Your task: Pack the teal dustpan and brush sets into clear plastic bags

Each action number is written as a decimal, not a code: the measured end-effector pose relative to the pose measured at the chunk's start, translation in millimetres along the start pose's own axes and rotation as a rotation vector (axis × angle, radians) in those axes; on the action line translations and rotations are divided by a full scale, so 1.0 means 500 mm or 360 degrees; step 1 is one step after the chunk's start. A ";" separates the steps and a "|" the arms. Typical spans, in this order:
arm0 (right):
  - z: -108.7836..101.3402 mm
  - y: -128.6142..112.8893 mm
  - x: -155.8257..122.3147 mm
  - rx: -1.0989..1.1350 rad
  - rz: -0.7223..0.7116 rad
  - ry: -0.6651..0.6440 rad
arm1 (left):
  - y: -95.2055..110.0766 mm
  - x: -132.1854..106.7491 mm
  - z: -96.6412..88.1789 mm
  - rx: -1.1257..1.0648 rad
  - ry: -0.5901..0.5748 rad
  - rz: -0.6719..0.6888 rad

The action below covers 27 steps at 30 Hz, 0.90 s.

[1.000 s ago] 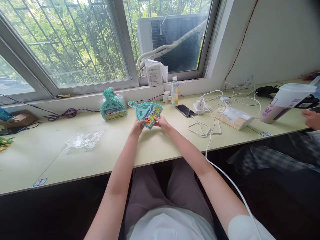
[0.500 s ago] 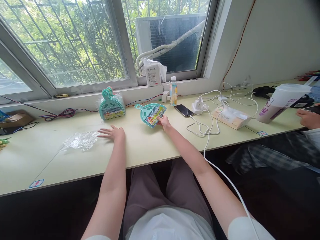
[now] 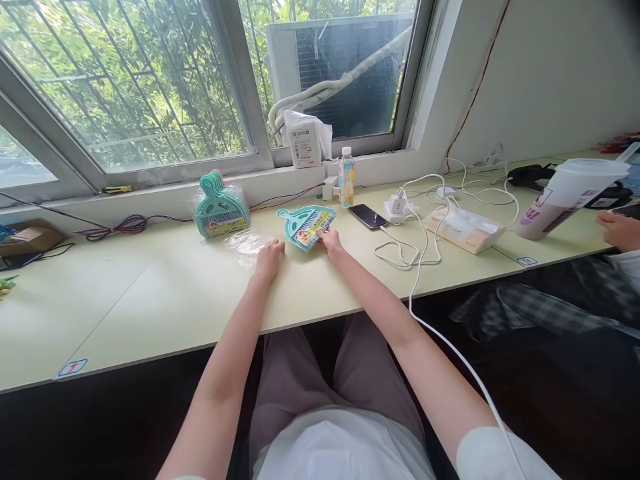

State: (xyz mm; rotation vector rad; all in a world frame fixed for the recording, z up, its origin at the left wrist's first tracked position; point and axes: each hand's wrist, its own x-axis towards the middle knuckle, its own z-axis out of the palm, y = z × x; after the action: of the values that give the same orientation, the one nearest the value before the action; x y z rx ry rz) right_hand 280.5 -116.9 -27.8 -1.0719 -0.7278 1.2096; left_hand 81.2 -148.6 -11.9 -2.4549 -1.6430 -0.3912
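A small teal dustpan-and-brush set (image 3: 306,225) with a colourful label lies on the pale table (image 3: 150,300) in front of me. My right hand (image 3: 330,240) grips its near right corner. My left hand (image 3: 269,257) is closed on a clear plastic bag (image 3: 246,243), which lies crumpled just left of the set. A wrapped stack of the same teal sets (image 3: 221,210) stands at the back left, near the window sill.
A drink bottle (image 3: 346,177), a phone (image 3: 365,216), a white charger with looping cables (image 3: 400,210) and a tissue pack (image 3: 465,229) lie to the right. Another person's hand (image 3: 619,229) and a large cup (image 3: 565,200) are at the far right. Coloured wires (image 3: 120,225) run along the wall.
My left hand let go of the set, reached left to the plastic bag and has dragged it right, beside the set. My right hand lowered the set onto the table.
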 end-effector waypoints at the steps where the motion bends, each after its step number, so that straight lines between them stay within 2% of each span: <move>1: -0.001 0.000 -0.001 0.0000 0.0003 0.0012 | 0.005 0.001 0.002 -0.0087 0.0014 0.0084; 3: -0.001 -0.002 -0.003 0.0007 -0.0001 0.0019 | 0.009 0.003 0.005 -0.0199 0.0023 0.0215; 5: -0.002 -0.004 -0.006 0.0012 -0.0013 0.0013 | 0.003 0.005 0.008 -0.0192 0.0070 0.0195; 9: -0.001 -0.008 -0.011 0.0006 0.0006 0.0021 | -0.020 0.007 0.013 -0.0150 0.0295 -0.0321; 11: -0.001 -0.009 -0.012 0.0001 0.0007 0.0008 | -0.028 0.007 0.017 -0.0186 0.0367 -0.0486; 13: 0.000 -0.008 -0.012 -0.0006 0.0002 -0.0004 | -0.029 0.008 0.024 -0.0215 0.0331 -0.0458; 17: -0.002 -0.007 -0.009 -0.0024 0.0002 -0.0008 | -0.026 0.010 0.037 -0.0155 0.0078 -0.0315; 22: -0.006 -0.010 -0.007 -0.0045 0.0027 -0.0011 | -0.055 0.012 0.030 0.0121 0.0124 -0.0641; 27: -0.005 -0.015 -0.011 -0.0091 0.0110 -0.0070 | -0.060 0.015 0.024 0.0073 0.0077 -0.0817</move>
State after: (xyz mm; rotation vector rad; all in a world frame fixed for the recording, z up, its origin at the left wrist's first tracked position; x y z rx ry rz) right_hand 284.4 -123.1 -21.1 -1.1287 -0.7681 1.2813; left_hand 57.8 -127.3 -21.2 -1.9462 -2.2198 -0.4623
